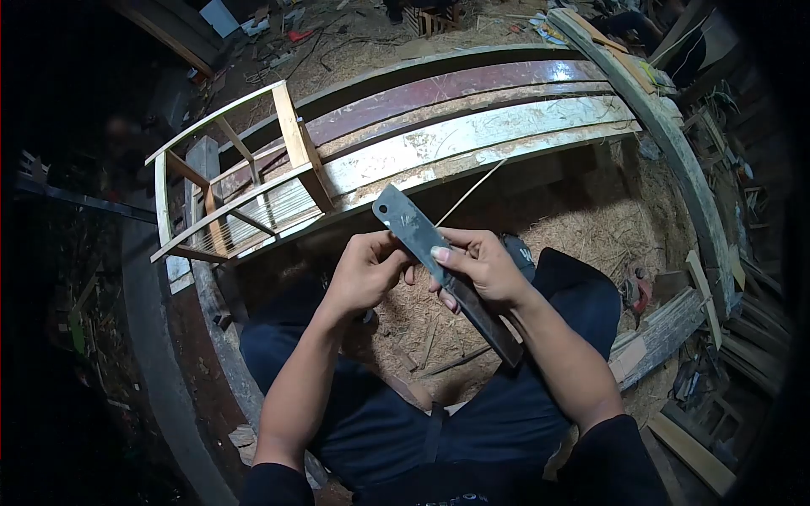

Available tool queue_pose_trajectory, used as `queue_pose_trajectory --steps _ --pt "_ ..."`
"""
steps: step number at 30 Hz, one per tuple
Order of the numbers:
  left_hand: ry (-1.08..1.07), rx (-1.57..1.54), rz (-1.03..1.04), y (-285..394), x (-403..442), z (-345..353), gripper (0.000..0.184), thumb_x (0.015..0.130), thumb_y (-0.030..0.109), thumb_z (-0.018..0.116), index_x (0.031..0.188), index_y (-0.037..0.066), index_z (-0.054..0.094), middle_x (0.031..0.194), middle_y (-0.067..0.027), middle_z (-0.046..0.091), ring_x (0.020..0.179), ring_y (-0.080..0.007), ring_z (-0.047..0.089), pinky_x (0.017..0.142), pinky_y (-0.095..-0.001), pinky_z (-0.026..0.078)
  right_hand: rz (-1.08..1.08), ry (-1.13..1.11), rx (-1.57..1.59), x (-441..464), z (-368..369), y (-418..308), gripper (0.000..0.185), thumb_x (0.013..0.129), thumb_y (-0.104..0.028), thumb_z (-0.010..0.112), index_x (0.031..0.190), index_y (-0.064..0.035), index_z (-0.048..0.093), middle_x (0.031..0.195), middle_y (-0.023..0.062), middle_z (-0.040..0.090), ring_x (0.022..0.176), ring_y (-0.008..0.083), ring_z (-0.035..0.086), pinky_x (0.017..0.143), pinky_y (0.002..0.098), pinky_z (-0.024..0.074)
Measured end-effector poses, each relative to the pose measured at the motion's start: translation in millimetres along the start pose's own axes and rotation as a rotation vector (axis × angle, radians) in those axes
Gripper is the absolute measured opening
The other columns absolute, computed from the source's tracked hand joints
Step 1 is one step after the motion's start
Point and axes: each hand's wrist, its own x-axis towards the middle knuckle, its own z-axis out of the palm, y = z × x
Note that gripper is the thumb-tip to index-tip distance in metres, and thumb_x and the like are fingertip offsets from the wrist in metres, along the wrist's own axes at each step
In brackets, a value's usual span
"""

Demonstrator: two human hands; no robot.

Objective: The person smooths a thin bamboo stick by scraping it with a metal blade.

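Note:
My right hand (477, 266) is closed round a flat metal blade (413, 223) near its dark handle (489, 325), with the thumb pressed on the blade. The blade slants up to the left and has a hole near its far end. Beside the blade, my left hand (367, 270) has its fingers drawn together; what they hold, if anything, is hidden. A thin light strip (472, 190) sticks out beyond the blade towards the upper right.
Ahead lies a bench of long planks (472, 135), with a small wooden frame (295, 135) on its left part. A thick beam (658, 118) crosses at the right. Shavings (422, 329) cover the ground between my legs. Part of a person (688, 51) shows at the upper right.

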Motion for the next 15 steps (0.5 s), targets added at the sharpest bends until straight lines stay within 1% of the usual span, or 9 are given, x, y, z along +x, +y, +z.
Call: queue_pose_trajectory --steps 1,2,4,5,8,10,12,14,15 --pt "-0.001 -0.006 -0.046 4.9 -1.6 0.8 0.022 0.100 0.014 0.061 0.107 -0.006 0.069 0.081 -0.0035 0.067 0.068 -0.0064 0.059 0.061 -0.0230 0.046 0.020 0.049 -0.032 -0.3 0.3 -4.3 0.040 0.101 -0.014 0.059 0.136 0.0043 0.054 0.079 0.0134 0.070 0.054 0.0161 0.064 0.051 0.0281 0.0536" --pt "0.000 -0.012 -0.092 9.2 -3.1 1.0 0.023 0.101 0.014 0.060 0.105 -0.006 0.069 0.080 -0.0033 0.067 0.068 -0.0064 0.059 0.061 -0.0227 0.046 -0.042 0.100 -0.066 2.1 -5.3 -6.0 0.037 0.101 -0.015 0.059 0.131 0.0046 0.056 0.078 0.0132 0.069 0.053 0.0158 0.064 0.051 0.0273 0.0533" --pt "-0.007 0.040 -0.107 13.6 -4.3 1.4 0.025 0.101 0.016 0.060 0.104 -0.007 0.069 0.078 -0.0033 0.067 0.068 -0.0063 0.059 0.061 -0.0226 0.045 -0.120 0.239 0.014 2.9 -19.3 -15.5 0.036 0.100 -0.016 0.059 0.129 0.0041 0.057 0.074 0.0115 0.068 0.050 0.0138 0.062 0.046 0.0252 0.0508" --pt "-0.004 0.056 -0.112 15.6 -4.5 2.8 0.025 0.101 0.017 0.060 0.104 -0.007 0.069 0.079 -0.0035 0.067 0.068 -0.0064 0.059 0.061 -0.0226 0.046 -0.171 0.250 0.110 2.0 -22.7 -17.7 0.033 0.100 -0.016 0.059 0.127 0.0036 0.057 0.073 0.0108 0.067 0.050 0.0139 0.062 0.046 0.0256 0.0512" --pt "-0.009 0.044 -0.118 8.1 -2.1 -2.3 0.025 0.100 0.016 0.061 0.105 -0.006 0.070 0.079 -0.0039 0.068 0.068 -0.0064 0.060 0.063 -0.0226 0.046 -0.158 0.240 0.094 0.5 -12.9 -15.7 0.035 0.100 -0.015 0.059 0.130 0.0039 0.056 0.073 0.0110 0.067 0.049 0.0142 0.061 0.046 0.0260 0.0512" --pt "-0.023 0.022 -0.129 5.7 -1.4 -2.5 0.024 0.100 0.015 0.062 0.106 -0.006 0.070 0.079 -0.0041 0.068 0.069 -0.0065 0.060 0.063 -0.0226 0.047 -0.066 0.132 -0.002 0.7 -6.5 -9.6 0.042 0.100 -0.015 0.060 0.136 0.0039 0.052 0.073 0.0119 0.068 0.049 0.0147 0.061 0.047 0.0260 0.0508" --pt "0.019 0.025 -0.072 7.2 -3.1 0.1 0.024 0.099 0.015 0.063 0.105 -0.006 0.071 0.077 -0.0041 0.068 0.069 -0.0062 0.060 0.064 -0.0222 0.047 -0.075 0.134 -0.012 2.6 -6.9 -5.0 0.042 0.099 -0.015 0.060 0.136 0.0039 0.053 0.074 0.0121 0.068 0.050 0.0145 0.062 0.046 0.0256 0.0507" --pt "0.018 0.057 -0.106 11.1 -5.6 -1.6 0.024 0.099 0.016 0.063 0.104 -0.006 0.071 0.075 -0.0040 0.068 0.069 -0.0061 0.060 0.064 -0.0222 0.047 -0.136 0.285 -0.006 1.4 -15.0 -16.3 0.037 0.100 -0.014 0.059 0.131 0.0034 0.055 0.074 0.0115 0.068 0.050 0.0140 0.061 0.046 0.0248 0.0504" --pt "0.021 0.081 -0.128 12.4 -5.7 -2.0 0.025 0.099 0.017 0.063 0.103 -0.006 0.071 0.074 -0.0040 0.067 0.070 -0.0060 0.060 0.065 -0.0221 0.047 -0.201 0.285 0.063 2.4 -24.5 -20.1 0.031 0.101 -0.013 0.057 0.126 0.0037 0.059 0.075 0.0118 0.068 0.053 0.0146 0.063 0.046 0.0254 0.0506"
